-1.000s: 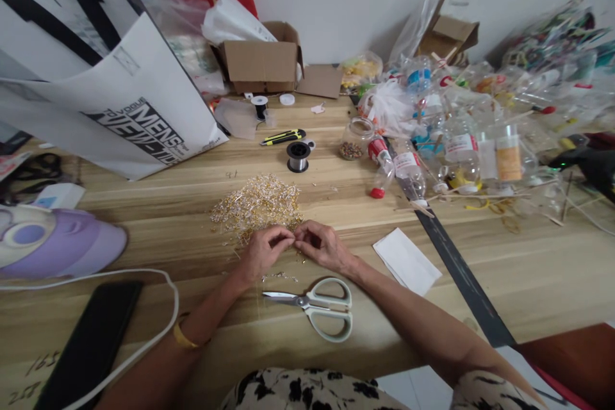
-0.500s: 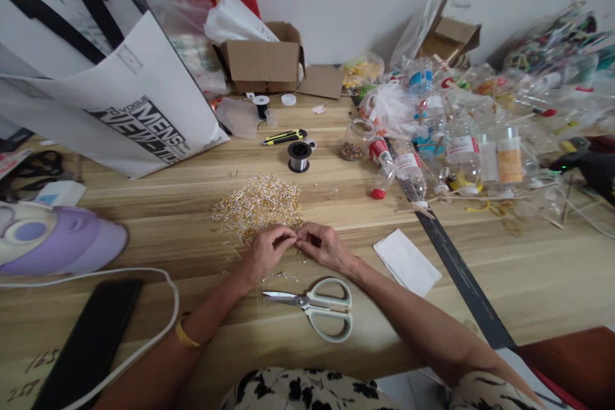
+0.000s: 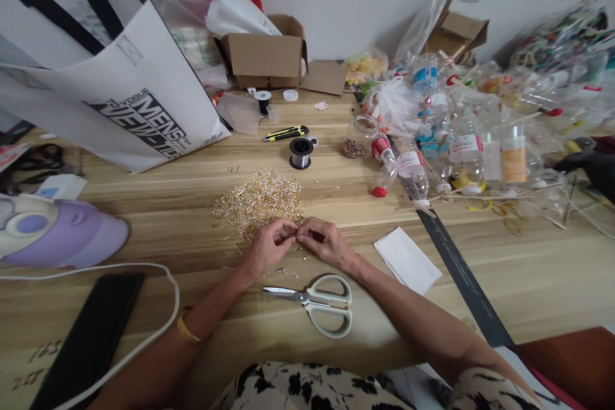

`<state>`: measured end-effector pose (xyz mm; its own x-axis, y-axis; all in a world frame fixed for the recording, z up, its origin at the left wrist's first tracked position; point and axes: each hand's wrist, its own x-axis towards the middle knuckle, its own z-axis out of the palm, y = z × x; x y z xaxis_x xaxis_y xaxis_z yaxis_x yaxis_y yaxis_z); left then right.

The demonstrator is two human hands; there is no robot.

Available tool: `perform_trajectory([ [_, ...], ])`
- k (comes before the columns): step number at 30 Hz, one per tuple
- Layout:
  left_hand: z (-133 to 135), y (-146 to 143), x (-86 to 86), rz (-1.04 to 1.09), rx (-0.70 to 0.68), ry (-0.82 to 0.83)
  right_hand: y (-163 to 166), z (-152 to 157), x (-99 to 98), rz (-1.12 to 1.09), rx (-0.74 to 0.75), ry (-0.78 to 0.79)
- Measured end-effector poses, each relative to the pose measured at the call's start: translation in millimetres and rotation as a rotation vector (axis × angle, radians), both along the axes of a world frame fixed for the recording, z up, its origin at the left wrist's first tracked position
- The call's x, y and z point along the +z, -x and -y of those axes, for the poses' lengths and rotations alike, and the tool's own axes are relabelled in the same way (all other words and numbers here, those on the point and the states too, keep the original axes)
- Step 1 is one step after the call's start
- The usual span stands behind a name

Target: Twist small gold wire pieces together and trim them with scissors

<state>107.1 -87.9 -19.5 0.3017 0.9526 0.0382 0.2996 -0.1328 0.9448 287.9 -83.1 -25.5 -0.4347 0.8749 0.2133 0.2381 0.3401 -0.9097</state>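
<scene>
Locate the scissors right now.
Head view, bottom centre: the scissors lie flat on the wooden table, just nearer the person than the left hand and right hand, blades pointing left, untouched.

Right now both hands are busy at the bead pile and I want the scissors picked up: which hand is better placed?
Probably the right hand. The scissors lie with their handles under the right wrist and blades pointing left; the left hand sits over the blade tips, so it would meet the blades first.
</scene>
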Motion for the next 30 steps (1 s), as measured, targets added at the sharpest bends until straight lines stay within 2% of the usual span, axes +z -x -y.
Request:
perform_trajectory([
  [4,-0.1,-0.7,-0.9,-0.03,-0.009,0.007,-0.1,0.7,0.6,-0.011,-0.001,-0.01],
  [8,-0.9,-1.1,0.0,-0.155,-0.001,-0.125,-0.2,1.4,2.4,-0.012,0.01,-0.028],
  [12,-1.6,-1.9,0.6,-0.167,-0.005,-0.184,-0.1,2.2,4.2,-0.008,0.009,-0.044],
  [20,-0.2,-2.5,-0.8,-0.151,-0.016,-0.119,1.3,3.8,4.2,-0.011,0.012,-0.074],
  [23,0.7,-2.1,0.3,-0.131,-0.013,-0.063,-0.1,3.4,3.2,-0.023,-0.035,-0.095],
  [27,0.7,-0.5,1.8,-0.087,-0.007,0.0,-5.9,0.6,2.8,0.002,-0.128,-0.164],
  [30,-0.4,0.4,1.9,-0.038,0.001,0.043,-9.1,-1.6,2.7,0.066,-0.075,-0.246],
])
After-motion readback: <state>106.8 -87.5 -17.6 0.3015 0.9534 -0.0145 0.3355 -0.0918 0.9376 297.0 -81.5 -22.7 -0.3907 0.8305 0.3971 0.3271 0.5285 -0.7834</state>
